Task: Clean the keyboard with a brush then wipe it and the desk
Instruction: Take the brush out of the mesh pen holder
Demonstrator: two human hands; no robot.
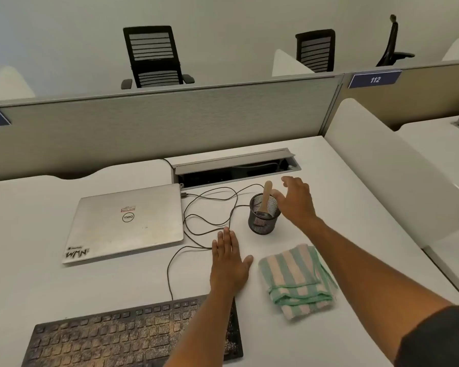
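- The person seems to be fetching the wooden-handled brush (265, 201), standing in the mesh pen cup (264, 217) at frame centre; brushing isn't yet begun.
- The right hand (296, 201) is reaching, fingers spread, just beside the handle, gripping nothing.
- The left hand (229, 263) is lying flat on the desk (90, 287).
- The dusty keyboard (133, 337) is sitting lower left, the striped cloth (297, 279) right of it.
- Next: pinching the handle, lifting it straight out.
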